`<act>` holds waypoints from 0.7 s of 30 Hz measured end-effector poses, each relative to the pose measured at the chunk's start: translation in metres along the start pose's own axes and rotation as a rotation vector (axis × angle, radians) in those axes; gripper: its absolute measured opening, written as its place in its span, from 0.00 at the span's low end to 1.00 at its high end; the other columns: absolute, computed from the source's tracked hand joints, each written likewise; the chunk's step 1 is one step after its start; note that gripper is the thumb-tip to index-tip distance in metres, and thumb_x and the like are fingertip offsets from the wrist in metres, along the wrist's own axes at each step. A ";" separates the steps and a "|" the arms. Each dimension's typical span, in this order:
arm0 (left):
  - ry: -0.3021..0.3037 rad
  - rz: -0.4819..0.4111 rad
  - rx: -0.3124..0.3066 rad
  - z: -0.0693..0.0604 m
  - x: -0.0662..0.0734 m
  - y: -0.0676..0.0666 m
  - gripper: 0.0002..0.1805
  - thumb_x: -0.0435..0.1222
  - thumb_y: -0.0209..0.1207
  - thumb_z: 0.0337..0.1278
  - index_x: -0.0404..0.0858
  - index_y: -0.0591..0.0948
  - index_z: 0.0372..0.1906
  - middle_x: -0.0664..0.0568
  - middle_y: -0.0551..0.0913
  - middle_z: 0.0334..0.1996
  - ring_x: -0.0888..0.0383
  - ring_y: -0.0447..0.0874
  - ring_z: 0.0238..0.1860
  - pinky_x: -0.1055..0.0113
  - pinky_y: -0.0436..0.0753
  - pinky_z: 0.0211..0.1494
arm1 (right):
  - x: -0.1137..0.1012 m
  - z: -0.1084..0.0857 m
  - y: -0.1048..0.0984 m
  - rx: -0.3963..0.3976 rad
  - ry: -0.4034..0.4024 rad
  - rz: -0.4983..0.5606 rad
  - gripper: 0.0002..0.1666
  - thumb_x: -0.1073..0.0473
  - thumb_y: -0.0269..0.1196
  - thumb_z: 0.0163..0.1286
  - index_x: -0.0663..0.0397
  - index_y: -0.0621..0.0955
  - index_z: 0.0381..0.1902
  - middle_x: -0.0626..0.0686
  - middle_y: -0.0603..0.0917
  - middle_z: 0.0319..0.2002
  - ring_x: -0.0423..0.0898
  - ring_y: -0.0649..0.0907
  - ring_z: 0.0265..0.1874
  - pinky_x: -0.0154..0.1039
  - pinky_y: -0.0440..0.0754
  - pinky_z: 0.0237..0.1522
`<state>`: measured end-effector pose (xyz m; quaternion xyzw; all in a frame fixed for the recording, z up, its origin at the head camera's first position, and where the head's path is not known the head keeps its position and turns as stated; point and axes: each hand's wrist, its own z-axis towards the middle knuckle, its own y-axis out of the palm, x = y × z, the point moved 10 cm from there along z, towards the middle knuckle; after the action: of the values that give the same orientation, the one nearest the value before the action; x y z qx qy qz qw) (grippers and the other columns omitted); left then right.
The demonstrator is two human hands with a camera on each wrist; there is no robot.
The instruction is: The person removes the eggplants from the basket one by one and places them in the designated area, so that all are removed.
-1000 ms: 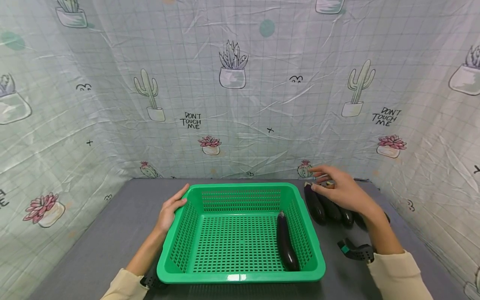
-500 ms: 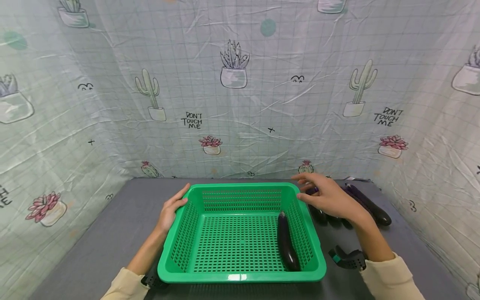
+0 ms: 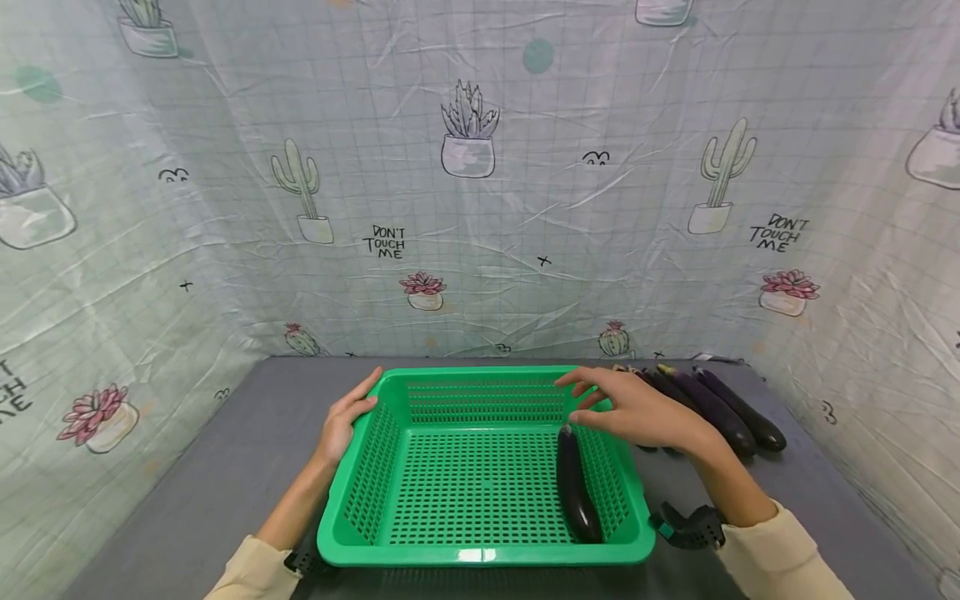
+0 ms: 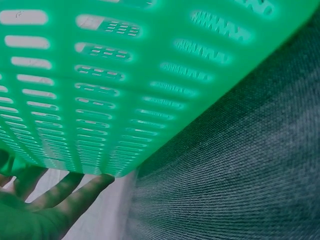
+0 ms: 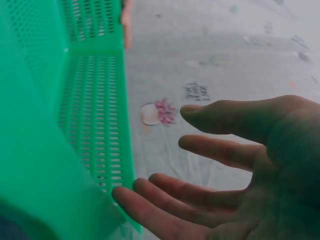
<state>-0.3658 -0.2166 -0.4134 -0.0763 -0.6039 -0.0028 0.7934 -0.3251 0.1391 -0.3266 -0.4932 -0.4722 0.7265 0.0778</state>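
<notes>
A green plastic basket [image 3: 480, 555] with slotted walls stands on the grey tabletop. My left hand [image 3: 339, 425] holds its left rim, with the thumb at the rim; in the left wrist view, fingers [image 4: 82, 197] of that hand lie along the outer wall. One dark eggplant [image 3: 576, 492] lies inside, along the right wall. Over the basket's far right corner hovers my right hand [image 3: 637, 406], its fingers spread and loosely bent. The right wrist view shows nothing between the thumb and fingers of that right hand [image 5: 220, 175].
Several eggplants [image 3: 716, 408] lie side by side on the table to the right of the basket, partly hidden by the right hand and forearm. A printed cactus curtain [image 3: 480, 208] closes off the back and both sides of the grey table [image 3: 217, 467].
My right hand has moved left, from above the eggplants on the table to above the basket's right side, uncovering more of those eggplants. The left hand keeps its place on the basket.
</notes>
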 end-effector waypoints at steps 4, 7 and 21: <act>-0.014 -0.010 0.006 0.000 -0.002 -0.001 0.31 0.35 0.42 0.83 0.27 0.55 0.81 0.36 0.48 0.83 0.38 0.42 0.83 0.88 0.70 0.65 | 0.003 0.006 0.008 -0.070 0.052 0.028 0.28 0.52 0.64 0.77 0.52 0.74 0.70 0.61 0.83 0.58 0.56 0.87 0.51 0.48 0.87 0.48; -0.027 -0.001 0.000 -0.001 -0.003 -0.001 0.31 0.36 0.43 0.83 0.28 0.55 0.81 0.37 0.48 0.83 0.41 0.42 0.83 0.88 0.69 0.66 | 0.008 0.011 0.016 -0.123 0.137 0.096 0.28 0.52 0.65 0.76 0.52 0.74 0.70 0.63 0.82 0.57 0.55 0.88 0.45 0.47 0.88 0.44; 0.003 0.046 0.011 0.000 0.001 -0.002 0.30 0.34 0.42 0.82 0.28 0.57 0.80 0.35 0.51 0.82 0.37 0.41 0.84 0.90 0.64 0.64 | 0.017 0.038 0.058 -0.412 0.397 0.073 0.29 0.47 0.68 0.73 0.47 0.77 0.68 0.60 0.78 0.65 0.57 0.85 0.54 0.51 0.91 0.44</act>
<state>-0.3654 -0.2181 -0.4125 -0.0858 -0.6006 0.0186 0.7947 -0.3431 0.0945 -0.3797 -0.6478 -0.5675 0.5065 0.0408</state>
